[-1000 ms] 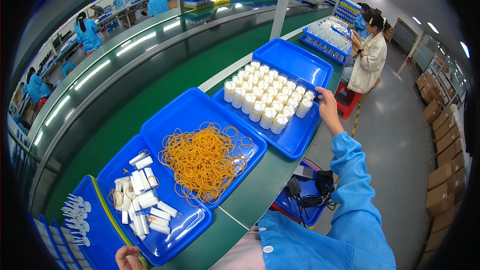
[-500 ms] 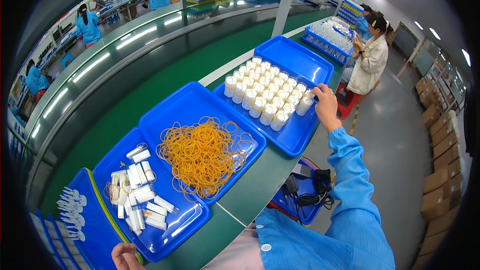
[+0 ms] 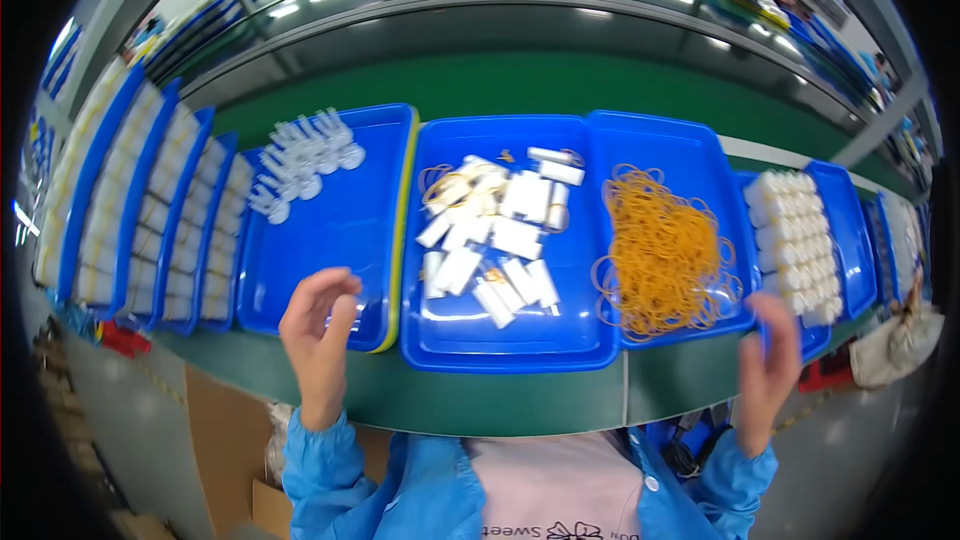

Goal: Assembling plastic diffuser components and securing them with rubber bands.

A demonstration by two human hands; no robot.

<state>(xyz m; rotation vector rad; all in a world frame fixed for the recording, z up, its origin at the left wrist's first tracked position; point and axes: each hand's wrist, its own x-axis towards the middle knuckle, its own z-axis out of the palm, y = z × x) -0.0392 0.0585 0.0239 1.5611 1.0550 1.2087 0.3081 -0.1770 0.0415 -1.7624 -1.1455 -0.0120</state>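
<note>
My left hand (image 3: 322, 335) hovers over the front edge of the left blue tray (image 3: 345, 205), its fingers curved and thumb apart, with nothing in it. In that tray lie several clear plastic pieces with thin stems and round ends (image 3: 310, 155). My right hand (image 3: 770, 365), somewhat blurred, is empty with fingers apart, near the front right corner of the tray of orange rubber bands (image 3: 665, 255). Between my hands, a blue tray (image 3: 510, 350) holds loose white rectangular pieces (image 3: 515, 237), some with rubber bands. Banded white bundles (image 3: 795, 240) stand in rows in the tray at the right.
Stacked blue trays (image 3: 165, 210) filled with white pieces rise at the far left. Behind the trays runs a green conveyor belt (image 3: 500, 85). Cardboard (image 3: 225, 440) stands below the bench at left, and dark cables (image 3: 685, 455) lie in a blue tray below at right.
My view has swung left. My right hand has come away from the white bundles and back towards me. My left hand has risen over the tray with the clear pieces.
</note>
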